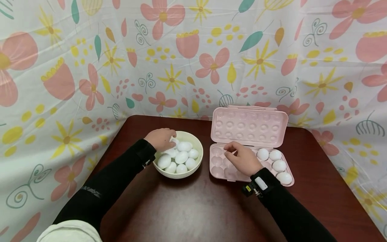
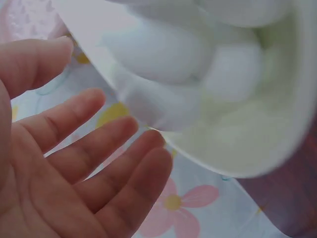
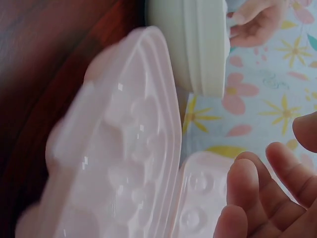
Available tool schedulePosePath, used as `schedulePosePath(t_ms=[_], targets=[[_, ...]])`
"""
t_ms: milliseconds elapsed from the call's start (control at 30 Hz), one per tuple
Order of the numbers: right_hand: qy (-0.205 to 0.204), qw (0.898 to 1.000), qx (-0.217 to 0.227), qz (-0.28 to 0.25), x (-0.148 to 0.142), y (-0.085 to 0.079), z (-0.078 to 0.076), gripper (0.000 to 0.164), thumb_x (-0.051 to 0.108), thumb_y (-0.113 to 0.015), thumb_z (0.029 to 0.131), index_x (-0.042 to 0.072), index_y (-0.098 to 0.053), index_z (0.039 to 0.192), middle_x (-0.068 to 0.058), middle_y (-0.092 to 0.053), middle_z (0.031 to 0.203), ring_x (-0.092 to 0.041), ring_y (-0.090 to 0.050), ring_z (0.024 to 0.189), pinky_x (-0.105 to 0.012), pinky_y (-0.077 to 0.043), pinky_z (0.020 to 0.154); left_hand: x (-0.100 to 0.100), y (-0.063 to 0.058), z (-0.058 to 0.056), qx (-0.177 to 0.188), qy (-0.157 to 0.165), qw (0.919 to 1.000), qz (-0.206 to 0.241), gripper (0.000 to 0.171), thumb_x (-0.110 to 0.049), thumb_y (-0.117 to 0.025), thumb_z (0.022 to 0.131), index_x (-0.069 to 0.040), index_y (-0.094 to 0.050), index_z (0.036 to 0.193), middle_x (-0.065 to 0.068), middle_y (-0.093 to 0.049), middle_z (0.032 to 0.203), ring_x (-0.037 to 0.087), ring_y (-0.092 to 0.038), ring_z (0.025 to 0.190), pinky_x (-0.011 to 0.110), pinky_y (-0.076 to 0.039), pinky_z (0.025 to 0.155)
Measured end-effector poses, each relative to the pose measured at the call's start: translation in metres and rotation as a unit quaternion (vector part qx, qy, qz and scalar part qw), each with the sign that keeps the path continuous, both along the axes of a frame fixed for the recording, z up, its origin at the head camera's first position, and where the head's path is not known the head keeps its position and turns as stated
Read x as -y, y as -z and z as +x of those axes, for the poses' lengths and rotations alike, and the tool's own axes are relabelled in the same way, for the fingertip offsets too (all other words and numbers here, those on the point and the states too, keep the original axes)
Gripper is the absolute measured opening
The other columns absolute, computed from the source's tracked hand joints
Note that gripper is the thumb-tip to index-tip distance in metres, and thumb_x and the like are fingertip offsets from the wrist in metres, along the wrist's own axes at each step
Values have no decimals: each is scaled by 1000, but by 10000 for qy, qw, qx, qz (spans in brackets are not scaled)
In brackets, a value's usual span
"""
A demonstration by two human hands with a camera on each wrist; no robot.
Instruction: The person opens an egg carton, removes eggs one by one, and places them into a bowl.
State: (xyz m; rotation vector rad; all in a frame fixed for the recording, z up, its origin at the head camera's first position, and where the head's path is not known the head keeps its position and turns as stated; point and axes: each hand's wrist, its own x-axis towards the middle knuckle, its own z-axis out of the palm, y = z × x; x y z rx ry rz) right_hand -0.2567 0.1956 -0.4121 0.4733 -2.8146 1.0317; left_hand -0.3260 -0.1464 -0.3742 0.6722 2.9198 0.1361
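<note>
A cream bowl (image 1: 198, 164) is filled with several white eggs (image 1: 181, 157). My left hand (image 1: 161, 139) hovers at the bowl's far left rim, its loosely bent fingers over the eggs; in the left wrist view the palm and fingers (image 2: 119, 158) are bare beside the bowl. My right hand (image 1: 243, 159) is above the pink egg carton (image 1: 216, 161), thumb and fingers relaxed; the right wrist view shows nothing between the fingers (image 3: 242, 181). Several white eggs (image 1: 278, 165) sit in the cups at the carton's right end. The right hand hides some middle cups.
The carton's lid (image 1: 249, 126) stands raised at the back. Bowl and carton share a dark brown table (image 1: 181, 215), the bowl to the left. A floral cloth (image 1: 187, 67) hangs behind and along both sides of the table.
</note>
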Motion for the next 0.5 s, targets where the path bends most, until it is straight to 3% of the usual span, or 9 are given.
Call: schedulePosePath(t_ms=[233, 367, 500], targets=[[589, 9949, -99, 814, -39, 0, -8, 31, 22, -59, 97, 3, -66, 122, -16, -67, 115, -30, -66, 93, -48, -51, 82, -31, -6, 23, -460, 673, 9944, 669, 35, -33, -60, 102, -16, -63, 132, 2, -61, 126, 16, -63, 91, 36, -50, 82], [967, 9868, 106, 1297, -62, 5, -9, 40, 25, -56, 96, 1, -62, 128, -25, -58, 125, -36, -62, 98, -53, -49, 84, -54, -7, 34, -717, 1043, 9875, 940, 31, -31, -61, 100, -17, -64, 128, -1, -62, 121, 12, -63, 85, 32, -50, 75], [1184, 9797, 373, 1572, -79, 8, -13, 52, 30, -57, 95, 0, -55, 137, -31, -52, 131, -42, -58, 107, -58, -48, 85, -75, -6, 43, -798, 1180, 9841, 1062, 30, -31, -62, 98, -19, -65, 126, -2, -62, 118, 11, -62, 85, 30, -49, 70]])
